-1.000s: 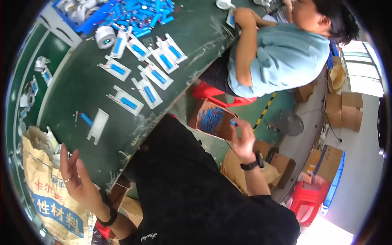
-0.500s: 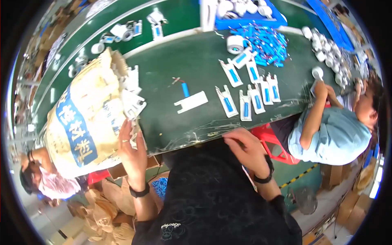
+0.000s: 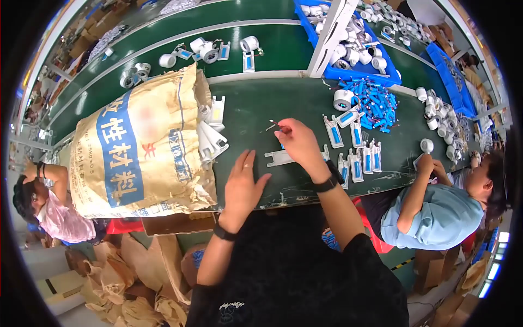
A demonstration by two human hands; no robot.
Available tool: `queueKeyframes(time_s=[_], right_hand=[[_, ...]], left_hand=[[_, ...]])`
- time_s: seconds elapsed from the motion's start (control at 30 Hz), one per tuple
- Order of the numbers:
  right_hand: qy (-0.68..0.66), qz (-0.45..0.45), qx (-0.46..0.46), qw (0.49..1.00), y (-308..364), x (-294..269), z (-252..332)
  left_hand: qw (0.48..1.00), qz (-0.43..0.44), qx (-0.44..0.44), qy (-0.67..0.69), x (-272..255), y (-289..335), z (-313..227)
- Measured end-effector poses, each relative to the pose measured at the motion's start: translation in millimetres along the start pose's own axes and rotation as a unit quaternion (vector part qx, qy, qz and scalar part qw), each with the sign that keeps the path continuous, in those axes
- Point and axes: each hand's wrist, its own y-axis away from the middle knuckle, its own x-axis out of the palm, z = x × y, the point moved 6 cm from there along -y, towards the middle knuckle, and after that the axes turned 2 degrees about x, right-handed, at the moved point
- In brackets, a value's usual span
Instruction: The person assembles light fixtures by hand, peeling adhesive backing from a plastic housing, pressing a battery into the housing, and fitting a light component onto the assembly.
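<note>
My right hand (image 3: pixel 298 146) is curled over a small blue cylindrical battery (image 3: pixel 282 146), fingers closed at its upper end; most of the battery is hidden. Its thin wire ends (image 3: pixel 271 127) stick out left of the fingertips. Just below lies a flat white plastic bracket (image 3: pixel 279 158), notched at its left end and partly covered by that hand. My left hand (image 3: pixel 243 184) is open with nothing in it, fingers stretched over the near table edge, left of the bracket.
A large paper sack (image 3: pixel 158 125) spills white plastic parts (image 3: pixel 211 140) at left. To the right stand several brackets with blue batteries (image 3: pixel 356 164), a battery heap (image 3: pixel 373 103) and a blue crate (image 3: pixel 357 78) of white round housings. A co-worker (image 3: pixel 430 201) sits at right.
My right hand has reached forward and left from the table edge onto the battery. The left hand has moved right, away from the sack mouth. The view has shifted.
</note>
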Motion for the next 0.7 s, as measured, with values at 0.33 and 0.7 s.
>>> queueKeyframes(time_s=[0.33,0.7], right_hand=[[-0.446,0.058,0.227,0.864,102,-92,-22],[-0.406,0.062,0.163,0.897,107,-42,-27]], left_hand=[[0.987,0.148,0.056,0.028,49,-39,7],[0.936,0.217,-0.018,0.278,35,-35,-15]])
